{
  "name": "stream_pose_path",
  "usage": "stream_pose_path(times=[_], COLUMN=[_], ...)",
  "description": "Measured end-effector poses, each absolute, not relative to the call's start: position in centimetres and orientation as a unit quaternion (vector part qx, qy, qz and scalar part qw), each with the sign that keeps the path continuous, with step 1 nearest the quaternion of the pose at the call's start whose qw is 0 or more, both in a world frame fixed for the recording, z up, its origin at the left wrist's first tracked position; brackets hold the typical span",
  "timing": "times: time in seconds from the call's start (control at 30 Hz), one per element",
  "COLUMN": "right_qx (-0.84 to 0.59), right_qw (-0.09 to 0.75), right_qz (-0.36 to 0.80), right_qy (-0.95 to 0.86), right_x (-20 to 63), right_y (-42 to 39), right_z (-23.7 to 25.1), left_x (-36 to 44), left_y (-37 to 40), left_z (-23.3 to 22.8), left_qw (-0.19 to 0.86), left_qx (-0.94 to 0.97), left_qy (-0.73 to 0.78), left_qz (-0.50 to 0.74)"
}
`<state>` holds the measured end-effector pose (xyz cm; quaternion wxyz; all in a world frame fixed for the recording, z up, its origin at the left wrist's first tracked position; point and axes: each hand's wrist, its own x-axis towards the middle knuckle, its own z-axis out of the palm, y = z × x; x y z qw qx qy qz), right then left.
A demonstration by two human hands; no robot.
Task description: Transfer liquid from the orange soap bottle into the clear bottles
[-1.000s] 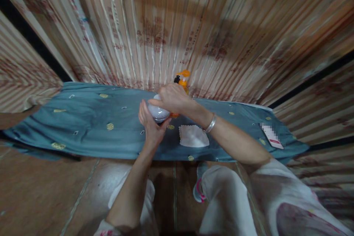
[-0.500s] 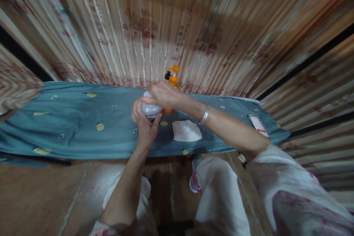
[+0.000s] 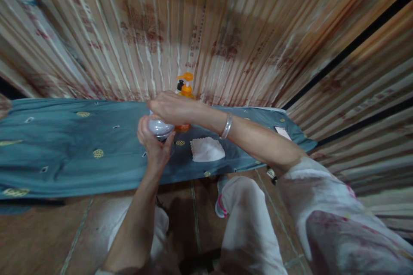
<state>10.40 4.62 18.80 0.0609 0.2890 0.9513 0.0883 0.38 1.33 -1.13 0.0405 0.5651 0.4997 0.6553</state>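
Note:
A shiny pale grey-lilac rounded bottle (image 3: 161, 128) is held over the cloth, its exact kind hard to make out. My left hand (image 3: 151, 139) wraps around its lower side, with the thumb along the near right edge. Over its top bends my right hand (image 3: 171, 106), closed, its fingertips hidden behind the hand. Behind my right wrist stands a bottle with an orange pump top (image 3: 186, 90), partly covered by that arm. A white scallop-edged cloth (image 3: 207, 149) lies to the right of the hands.
A teal patterned cloth (image 3: 74, 137) covers the long narrow table. Toward its right end lies a small pale card-like item (image 3: 282, 132). A black pump top (image 3: 180, 84) shows beside the orange one. Pleated curtains (image 3: 193, 30) hang behind, with dark bars at the sides.
The view has shifted, so the table and hands sit farther left. My right hand has turned a little over the rounded bottle; both hands stay on it.

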Motion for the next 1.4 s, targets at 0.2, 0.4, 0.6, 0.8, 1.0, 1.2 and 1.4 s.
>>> stream_pose_path(times=[0.2, 0.4, 0.6, 0.8, 1.0, 1.2, 1.4], right_qx=[0.305, 0.353, 0.348, 0.326, 0.32, 0.359, 0.319], right_qw=[0.062, 0.017, 0.022, 0.064, 0.083, 0.055, 0.098], right_qz=[0.076, 0.095, 0.077, 0.076, 0.069, 0.079, 0.055], right_qy=[0.947, 0.93, 0.934, 0.94, 0.941, 0.928, 0.941], right_x=[10.3, 9.7, 10.3, 10.3, 10.1, 9.6, 10.0], right_y=[4.7, 5.0, 5.2, 5.7, 5.3, 5.1, 5.4], right_z=[19.4, 18.9, 18.9, 19.1, 19.4, 19.1, 19.8], left_x=[0.2, 0.4, 0.6, 0.5, 0.5, 0.6, 0.7], left_y=[1.5, 1.4, 1.1, 1.3, 1.3, 1.2, 1.2], left_z=[-1.5, -1.5, -1.4, -1.7, -1.9, -1.7, -1.7], left_qw=[0.022, 0.012, -0.004, -0.016, 0.01, -0.001, -0.019], left_qx=[0.576, 0.572, 0.575, 0.579, 0.579, 0.575, 0.577], left_qy=[0.495, 0.498, 0.514, 0.515, 0.53, 0.532, 0.532], left_qz=[0.65, 0.651, 0.636, 0.631, 0.619, 0.622, 0.619])
